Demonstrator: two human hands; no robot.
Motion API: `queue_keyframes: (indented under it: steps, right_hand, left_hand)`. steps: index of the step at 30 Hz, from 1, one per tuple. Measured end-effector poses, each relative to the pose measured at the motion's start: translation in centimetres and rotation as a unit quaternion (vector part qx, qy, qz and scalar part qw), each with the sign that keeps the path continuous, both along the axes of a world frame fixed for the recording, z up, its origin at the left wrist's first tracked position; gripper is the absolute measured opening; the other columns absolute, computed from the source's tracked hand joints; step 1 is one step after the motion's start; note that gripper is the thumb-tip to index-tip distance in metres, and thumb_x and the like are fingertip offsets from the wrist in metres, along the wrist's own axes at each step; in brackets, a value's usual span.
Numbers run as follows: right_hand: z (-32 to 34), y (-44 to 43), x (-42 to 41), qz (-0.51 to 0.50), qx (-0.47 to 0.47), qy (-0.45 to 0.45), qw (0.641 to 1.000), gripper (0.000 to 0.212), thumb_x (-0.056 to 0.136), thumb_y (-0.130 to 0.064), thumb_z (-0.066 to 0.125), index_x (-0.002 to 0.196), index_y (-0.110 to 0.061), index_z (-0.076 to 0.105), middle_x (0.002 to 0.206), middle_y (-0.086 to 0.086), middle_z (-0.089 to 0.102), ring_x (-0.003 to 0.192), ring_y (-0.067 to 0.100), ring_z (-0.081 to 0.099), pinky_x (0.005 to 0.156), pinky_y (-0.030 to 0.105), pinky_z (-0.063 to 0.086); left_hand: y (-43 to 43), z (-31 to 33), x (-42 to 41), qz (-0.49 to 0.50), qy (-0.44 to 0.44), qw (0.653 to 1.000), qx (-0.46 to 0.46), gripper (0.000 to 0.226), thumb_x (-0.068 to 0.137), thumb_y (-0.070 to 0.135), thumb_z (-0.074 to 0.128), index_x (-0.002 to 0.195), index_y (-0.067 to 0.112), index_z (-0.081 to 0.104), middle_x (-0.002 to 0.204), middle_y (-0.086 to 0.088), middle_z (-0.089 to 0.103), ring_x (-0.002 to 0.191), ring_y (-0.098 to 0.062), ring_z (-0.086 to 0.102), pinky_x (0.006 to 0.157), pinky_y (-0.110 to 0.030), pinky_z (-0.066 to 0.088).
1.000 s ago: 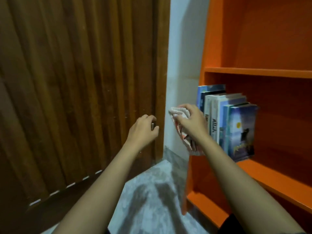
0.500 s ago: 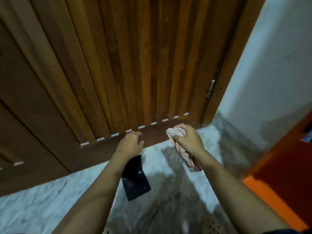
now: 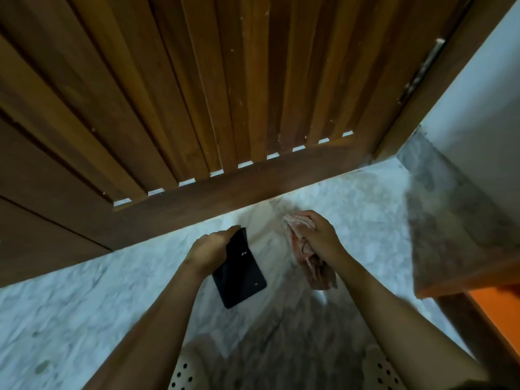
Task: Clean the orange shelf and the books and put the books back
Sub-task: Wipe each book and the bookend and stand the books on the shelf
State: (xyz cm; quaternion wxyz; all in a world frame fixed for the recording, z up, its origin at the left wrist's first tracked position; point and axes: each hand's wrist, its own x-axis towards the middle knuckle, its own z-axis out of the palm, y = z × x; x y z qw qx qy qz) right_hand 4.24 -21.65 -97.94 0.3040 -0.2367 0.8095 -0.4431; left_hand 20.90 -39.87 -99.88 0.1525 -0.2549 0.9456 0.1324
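Right, the cloth (image 3: 299, 249) is the only task item in hand. Our right hand (image 3: 320, 237) is bunched round it with fingers curled tight, and its loose end hangs below the wrist over the floor (image 3: 84, 305). We judge it light, limp and grippy. It won't hold a shape, so we'd wad it into the palm and wipe with the padded face, not the dangling tail.

The orange shelf (image 3: 501, 305) shows only as a sliver at the floor's near right corner, well apart from both hands. It looks like rigid painted board, so we reckon it takes firm wiping pressure. The books are out of view, so no call on them from here.

Our left hand (image 3: 208, 249) has its fingers curled over the far end of a black phone (image 3: 242, 277), near the floor's far edge by the wooden door (image 3: 197, 94). We can't tell whether the phone rests on the floor or is off it. It's a glossy slab, probably slippery and fragile, and better gripped across its long edges than by one end.

In the way: the left hand is occupied, so book handling is one-handed until the phone is parked. Two pale perforated things (image 3: 183, 375) sit at the floor's near edge, partly under our arms, and we can't tell what they are. Grey skirting (image 3: 450, 220) and a white wall (image 3: 478, 94) bound the right side.
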Motion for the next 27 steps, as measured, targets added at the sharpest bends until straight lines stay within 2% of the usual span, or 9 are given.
queue_keyframes:
  steps: [3, 7, 10, 14, 17, 19, 23, 25, 27]
  right_hand:
    - [-0.5, -0.2, 0.1, 0.002, 0.009, -0.023, 1.0, 0.019, 0.094, -0.037, 0.052, 0.108, -0.025, 0.056, 0.111, -0.003, 0.062, 0.103, 0.016, 0.06, 0.096, 0.03, 0.047]
    - [2.0, 0.4, 0.3, -0.003, 0.002, -0.001, 1.0, 0.018, 0.096, -0.03, 0.049, 0.104, -0.016, 0.058, 0.102, 0.0, 0.062, 0.093, 0.015, 0.06, 0.075, 0.016, 0.045]
    - [5.6, 1.3, -0.1, -0.043, -0.039, 0.055, 0.997, 0.009, 0.092, -0.018, 0.054, 0.094, -0.012, 0.06, 0.094, 0.002, 0.061, 0.088, 0.018, 0.057, 0.069, 0.022, 0.041]
    - [11.7, 3.0, -0.9, -0.115, -0.082, 0.154, 0.978, 0.014, 0.088, -0.013, 0.057, 0.098, -0.021, 0.062, 0.103, 0.004, 0.061, 0.097, 0.018, 0.055, 0.079, 0.024, 0.037]
    - [17.2, 4.3, -1.2, -0.131, -0.107, 0.231, 0.958, 0.013, 0.088, -0.023, 0.057, 0.098, -0.028, 0.064, 0.106, 0.002, 0.057, 0.095, 0.016, 0.055, 0.08, 0.026, 0.04]
    - [20.6, 5.0, -0.7, -0.143, -0.125, 0.269, 0.944, 0.011, 0.089, -0.029, 0.057, 0.096, -0.031, 0.065, 0.104, -0.002, 0.054, 0.092, 0.013, 0.054, 0.079, 0.027, 0.041]
    - [25.3, 5.8, 1.3, -0.138, -0.12, 0.359, 0.915, 0.014, 0.092, -0.03, 0.056, 0.102, -0.027, 0.066, 0.104, -0.005, 0.049, 0.091, 0.013, 0.05, 0.074, 0.024, 0.037]
    - [26.9, 6.2, 2.0, -0.12, -0.099, 0.407, 0.9, 0.018, 0.093, -0.028, 0.056, 0.107, -0.023, 0.066, 0.107, -0.001, 0.05, 0.095, 0.015, 0.051, 0.073, 0.023, 0.037]
    - [28.2, 7.1, 2.4, -0.114, -0.071, 0.453, 0.881, 0.021, 0.093, -0.024, 0.056, 0.112, -0.019, 0.066, 0.109, 0.002, 0.051, 0.098, 0.018, 0.05, 0.073, 0.021, 0.036]
  left_hand:
    - [0.5, 0.5, 0.1, -0.01, 0.033, 0.999, 0.002, 0.062, 0.096, 0.012, 0.047, 0.149, 0.026, 0.019, 0.135, -0.009, 0.055, 0.114, -0.031, 0.056, 0.092, -0.033, 0.042]
    - [1.5, 4.1, -0.2, 0.045, 0.157, 0.986, 0.04, 0.05, 0.101, 0.018, 0.038, 0.148, 0.029, 0.024, 0.125, -0.009, 0.062, 0.103, -0.028, 0.062, 0.085, -0.031, 0.046]
    - [2.4, 8.3, -1.0, 0.027, 0.298, 0.954, 0.03, 0.048, 0.101, 0.016, 0.038, 0.146, 0.027, 0.027, 0.076, -0.009, 0.06, 0.064, -0.024, 0.057, 0.066, -0.034, 0.049]
    - [4.0, 14.0, -0.7, 0.048, 0.43, 0.894, 0.119, 0.047, 0.101, 0.02, 0.039, 0.146, 0.031, 0.03, 0.092, -0.012, 0.068, 0.079, -0.024, 0.064, 0.073, -0.04, 0.051]
    - [6.6, 18.3, -0.4, 0.047, 0.542, 0.824, 0.162, 0.046, 0.101, 0.014, 0.04, 0.145, 0.024, 0.033, 0.101, 0.019, 0.058, 0.091, 0.012, 0.057, 0.086, -0.009, 0.045]
    - [8.2, 20.7, -0.3, 0.063, 0.597, 0.781, 0.172, 0.043, 0.1, 0.007, 0.039, 0.143, 0.014, 0.036, 0.115, 0.031, 0.045, 0.104, 0.026, 0.045, 0.089, 0.001, 0.036]
    - [11.4, 24.8, 0.0, 0.062, 0.656, 0.732, 0.175, 0.043, 0.1, 0.009, 0.04, 0.142, 0.014, 0.037, 0.122, 0.032, 0.042, 0.111, 0.02, 0.045, 0.089, -0.003, 0.041]
    - [12.6, 26.3, 0.4, 0.035, 0.663, 0.727, 0.174, 0.043, 0.099, 0.007, 0.043, 0.141, 0.012, 0.039, 0.116, 0.034, 0.046, 0.103, 0.023, 0.048, 0.084, -0.002, 0.042]
    - [13.4, 27.4, 0.9, 0.009, 0.663, 0.73, 0.168, 0.043, 0.098, 0.006, 0.045, 0.141, 0.012, 0.04, 0.098, 0.032, 0.057, 0.084, 0.015, 0.055, 0.073, -0.007, 0.045]
